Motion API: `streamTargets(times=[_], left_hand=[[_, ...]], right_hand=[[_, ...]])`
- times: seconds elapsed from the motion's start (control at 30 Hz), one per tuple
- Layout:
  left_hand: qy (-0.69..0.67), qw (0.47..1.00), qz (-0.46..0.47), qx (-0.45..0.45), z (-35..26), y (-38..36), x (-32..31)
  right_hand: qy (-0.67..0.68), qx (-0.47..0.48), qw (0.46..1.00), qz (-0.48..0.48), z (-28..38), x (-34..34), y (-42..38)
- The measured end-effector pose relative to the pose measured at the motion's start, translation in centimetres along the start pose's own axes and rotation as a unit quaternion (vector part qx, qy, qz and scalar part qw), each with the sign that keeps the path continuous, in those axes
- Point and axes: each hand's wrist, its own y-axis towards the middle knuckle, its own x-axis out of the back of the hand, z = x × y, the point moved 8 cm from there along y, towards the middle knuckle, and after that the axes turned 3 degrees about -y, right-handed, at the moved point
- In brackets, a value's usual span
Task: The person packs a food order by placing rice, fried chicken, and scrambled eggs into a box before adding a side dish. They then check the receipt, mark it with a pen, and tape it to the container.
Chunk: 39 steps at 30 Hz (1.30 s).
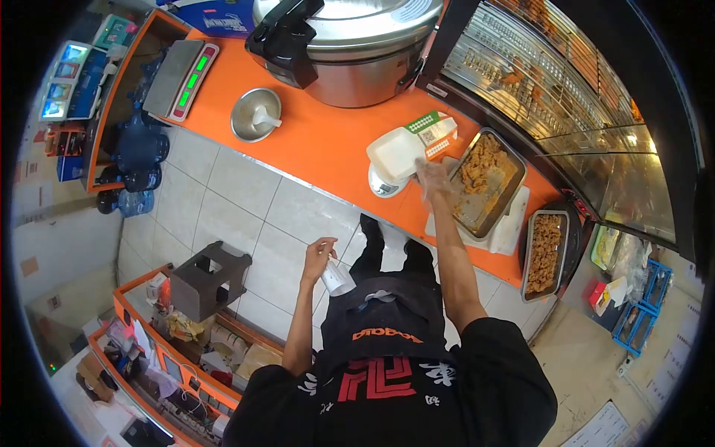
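Observation:
My left hand is in front of the counter, its fingers closed on a curled white paper slip that hangs below them. A clear plastic glove covers my right hand, whose fingers are pinched at the near right corner of an open white takeaway box. The box's printed green and orange lid stands folded back. Partly under the box is a small white kitchen scale. Beside my right hand, a metal tray holds brown fried pieces.
A second tray of brown pieces sits at the counter's right end. A large steel pot, a metal bowl with a white scoop, and a digital scale stand along the orange counter. The glass warming cabinet is behind the trays. A dark stool stands left.

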Motion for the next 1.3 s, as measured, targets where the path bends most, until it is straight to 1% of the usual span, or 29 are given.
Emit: streamTargets(times=[0.03, 0.1, 0.17, 0.2, 0.23, 0.27, 0.3, 0.33, 0.37, 0.4, 0.47, 0.5, 0.57, 0.6, 0.63, 0.67, 0.7, 0.73, 0.8, 0.83, 0.87, 0.9, 0.93, 0.97, 1.07, 1.17, 1.2, 1.27, 1.3], left_hand=[[-0.003, 1.0, -0.009, -0.024, -0.3, 0.6, 0.0], [-0.003, 0.999, -0.007, -0.035, -2.0, 1.4, -0.3], [0.011, 0.998, -0.006, -0.059, -4.8, 1.8, -0.8], [0.011, 0.998, -0.008, -0.061, -5.8, 1.7, -1.0], [0.011, 0.998, -0.01, -0.063, -6.9, 1.8, -1.2], [0.011, 0.998, -0.013, -0.066, -7.5, 2.0, -1.4], [0.008, 0.997, -0.014, -0.074, -7.9, 2.1, -1.6], [0.006, 0.997, -0.015, -0.081, -8.0, 2.1, -1.6], [0.004, 0.996, -0.017, -0.087, -8.0, 2.0, -1.5], [0.01, 0.996, -0.017, -0.084, -7.9, 2.3, -1.4], [0.021, 0.997, -0.012, -0.067, -6.5, 2.0, -1.4], [0.029, 0.996, -0.014, -0.079, -5.8, 1.3, -1.1], [0.031, 0.992, -0.032, -0.119, -5.8, 1.2, -1.0], [0.028, 0.993, -0.04, -0.11, -5.0, 1.3, -1.2], [0.037, 0.995, -0.032, -0.086, -4.0, 0.0, -1.0], [0.045, 0.995, -0.029, -0.08, -4.1, 0.2, -0.5], [0.066, 0.992, -0.03, -0.101, -3.1, 0.5, -0.3], [0.049, 0.995, -0.037, -0.081, -3.1, 0.5, -0.1], [0.025, 0.998, -0.042, -0.031, -2.8, -0.6, 0.6], [0.026, 0.995, -0.046, -0.08, -1.6, 0.1, 0.9], [0.028, 0.996, -0.046, -0.069, -1.6, 0.1, 1.1], [0.029, 0.997, -0.046, -0.055, -1.9, 0.0, 1.1], [0.031, 0.998, -0.044, -0.043, -2.1, 0.0, 1.2], [0.028, 0.998, -0.044, -0.047, -2.5, 0.1, 1.1], [0.027, 0.997, -0.042, -0.059, -3.4, 0.5, 1.4], [0.033, 0.997, -0.037, -0.058, -3.9, 0.7, 1.2], [0.032, 0.997, -0.037, -0.052, -4.1, 0.8, 1.1], [0.033, 0.998, -0.033, -0.048, -4.2, 0.7, 0.8], [0.034, 0.998, -0.032, -0.05, -4.3, 0.7, 0.7]], right_hand=[[-0.044, -0.022, 0.999, -0.006, -1.4, -0.2, 0.9], [-0.107, 0.096, 0.989, -0.02, -1.1, 0.1, 0.6], [-0.166, 0.175, 0.968, -0.066, 1.2, 1.4, -1.6], [-0.195, 0.194, 0.956, -0.105, 5.1, 3.1, -4.7], [-0.222, 0.213, 0.94, -0.144, 7.6, 4.1, -6.4], [-0.244, 0.312, 0.896, -0.202, 9.4, 5.0, -6.8], [-0.257, 0.409, 0.839, -0.251, 10.9, 5.9, -6.9], [-0.274, 0.494, 0.765, -0.308, 12.1, 6.7, -7.3], [-0.302, 0.528, 0.725, -0.322, 12.3, 6.8, -6.5], [-0.346, 0.531, 0.705, -0.319, 12.1, 6.3, -5.1], [-0.495, 0.467, 0.683, -0.266, 10.8, 4.7, -1.0], [-0.55, 0.439, 0.67, -0.239, 10.1, 4.4, 0.4], [-0.561, 0.441, 0.656, -0.247, 11.4, 4.4, -0.2], [-0.568, 0.442, 0.65, -0.244, 11.7, 4.2, -0.7], [-0.572, 0.427, 0.659, -0.237, 10.8, 4.1, -0.8], [-0.527, 0.425, 0.692, -0.249, 10.6, 4.5, -1.4], [-0.317, 0.441, 0.801, -0.253, 11.6, 6.0, -1.3], [-0.093, 0.428, 0.87, -0.229, 11.2, 7.0, -0.7], [-0.215, 0.447, 0.852, -0.168, 4.4, 4.9, 5.7], [-0.4, 0.414, 0.792, -0.205, 3.9, 3.5, 4.0], [-0.569, 0.363, 0.7, -0.234, 3.3, 2.3, 2.8], [-0.451, 0.276, 0.829, -0.181, 2.1, 2.6, 2.9], [-0.314, 0.176, 0.925, -0.123, 0.5, 2.1, 2.8], [-0.163, 0.069, 0.982, -0.06, -1.2, 1.2, 2.5], [0.002, 0.053, 0.999, 0.005, -0.9, -0.7, 0.3], [-0.003, 0.058, 0.997, -0.045, -1.9, -0.6, 1.1], [0.013, 0.05, 0.998, -0.036, -2.5, -0.6, 1.2], [0.043, 0.036, 0.998, -0.02, -0.8, -0.2, -0.5], [-0.002, 0.006, 0.999, -0.036, 0.3, 0.9, -1.5]])
